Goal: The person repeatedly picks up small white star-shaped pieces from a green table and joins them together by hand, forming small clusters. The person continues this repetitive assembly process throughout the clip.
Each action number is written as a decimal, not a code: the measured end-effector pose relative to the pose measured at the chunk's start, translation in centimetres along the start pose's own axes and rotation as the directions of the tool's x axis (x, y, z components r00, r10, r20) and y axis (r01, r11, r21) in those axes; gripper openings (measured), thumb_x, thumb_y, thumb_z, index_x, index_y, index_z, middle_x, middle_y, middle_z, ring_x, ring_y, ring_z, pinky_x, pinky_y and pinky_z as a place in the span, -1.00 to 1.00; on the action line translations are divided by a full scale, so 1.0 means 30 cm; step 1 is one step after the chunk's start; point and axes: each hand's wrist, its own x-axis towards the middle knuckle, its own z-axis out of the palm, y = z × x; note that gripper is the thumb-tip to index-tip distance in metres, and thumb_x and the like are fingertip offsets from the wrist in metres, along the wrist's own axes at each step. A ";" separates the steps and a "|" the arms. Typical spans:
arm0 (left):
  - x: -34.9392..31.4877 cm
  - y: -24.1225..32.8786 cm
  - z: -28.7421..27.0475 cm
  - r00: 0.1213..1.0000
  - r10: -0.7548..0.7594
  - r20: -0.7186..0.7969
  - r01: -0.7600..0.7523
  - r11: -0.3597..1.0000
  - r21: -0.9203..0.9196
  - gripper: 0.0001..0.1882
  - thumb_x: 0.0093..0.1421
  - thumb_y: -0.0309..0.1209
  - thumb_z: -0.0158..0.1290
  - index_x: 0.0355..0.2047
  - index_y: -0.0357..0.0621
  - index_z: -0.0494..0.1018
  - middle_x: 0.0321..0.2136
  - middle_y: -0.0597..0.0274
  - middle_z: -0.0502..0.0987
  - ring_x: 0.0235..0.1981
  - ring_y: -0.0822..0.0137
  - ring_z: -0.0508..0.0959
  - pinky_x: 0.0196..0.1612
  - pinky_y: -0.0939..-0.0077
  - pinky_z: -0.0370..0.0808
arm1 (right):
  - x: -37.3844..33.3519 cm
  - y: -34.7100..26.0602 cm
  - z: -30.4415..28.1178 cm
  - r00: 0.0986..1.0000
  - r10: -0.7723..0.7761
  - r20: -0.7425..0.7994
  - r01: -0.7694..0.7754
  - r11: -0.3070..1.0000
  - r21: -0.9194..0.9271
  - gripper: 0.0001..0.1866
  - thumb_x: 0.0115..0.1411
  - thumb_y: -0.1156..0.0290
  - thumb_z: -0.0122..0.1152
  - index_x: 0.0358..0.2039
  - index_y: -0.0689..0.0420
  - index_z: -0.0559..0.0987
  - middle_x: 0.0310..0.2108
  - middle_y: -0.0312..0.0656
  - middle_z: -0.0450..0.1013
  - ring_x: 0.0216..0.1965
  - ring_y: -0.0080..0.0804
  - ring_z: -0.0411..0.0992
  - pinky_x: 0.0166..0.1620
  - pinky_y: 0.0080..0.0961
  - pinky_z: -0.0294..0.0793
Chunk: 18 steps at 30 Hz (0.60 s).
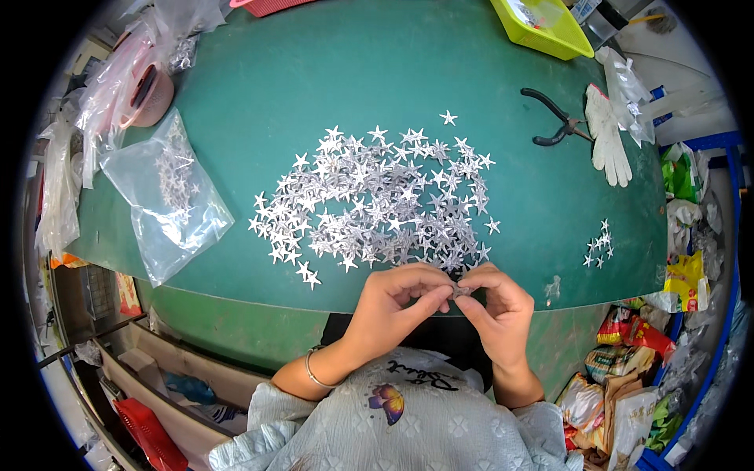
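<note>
Just over the table's near edge, my left hand (408, 302) and my right hand (496, 304) meet. Their fingertips pinch a small grey starfish-shaped piece (460, 291) between them; its outline is partly covered by the fingers. Directly beyond the hands spreads a large heap of silvery starfish pieces (377, 192), lying flat and overlapping. One single star (448, 118) rests apart at the heap's far right. A small group of several stars (599, 245) lies off to the right on the green table (259, 86).
On the left are a clear bag of stars (169, 204) and a pink basket (153, 98). Black-handled pliers (561, 125) and a white glove (606, 137) lie at the right. A yellow-green basket (550, 35) stands far right. An open drawer (181, 369) sits below left.
</note>
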 end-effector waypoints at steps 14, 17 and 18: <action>-0.016 0.029 0.002 0.978 -0.207 0.017 0.205 0.950 -0.235 -0.87 0.15 -0.52 0.02 -0.47 -0.37 0.47 -0.55 0.14 0.51 -0.58 0.47 0.46 -0.46 0.62 0.41 | -0.005 -0.006 0.018 0.974 -0.219 -0.060 0.198 0.949 -0.246 -0.89 -0.11 0.66 0.28 -0.54 0.30 0.52 -0.55 -0.14 0.46 -0.45 -0.31 0.40 -0.31 -0.49 0.37; -0.023 0.013 -0.008 0.981 -0.189 0.052 0.196 0.947 -0.253 -0.88 0.16 -0.54 0.01 -0.38 -0.40 0.48 -0.52 0.17 0.53 -0.55 0.51 0.49 -0.47 0.68 0.44 | -0.011 -0.011 0.024 0.973 -0.220 -0.064 0.197 0.945 -0.261 -0.91 -0.08 0.64 0.26 -0.53 0.30 0.51 -0.54 -0.13 0.45 -0.46 -0.30 0.39 -0.31 -0.48 0.37; -0.025 0.013 -0.007 0.980 -0.191 0.056 0.199 0.945 -0.260 -0.88 0.16 -0.54 0.01 -0.39 -0.39 0.48 -0.52 0.17 0.53 -0.55 0.51 0.48 -0.47 0.68 0.44 | -0.013 -0.011 0.026 0.971 -0.231 -0.066 0.205 0.941 -0.268 -0.91 -0.07 0.64 0.26 -0.53 0.30 0.51 -0.54 -0.13 0.45 -0.46 -0.30 0.38 -0.31 -0.47 0.37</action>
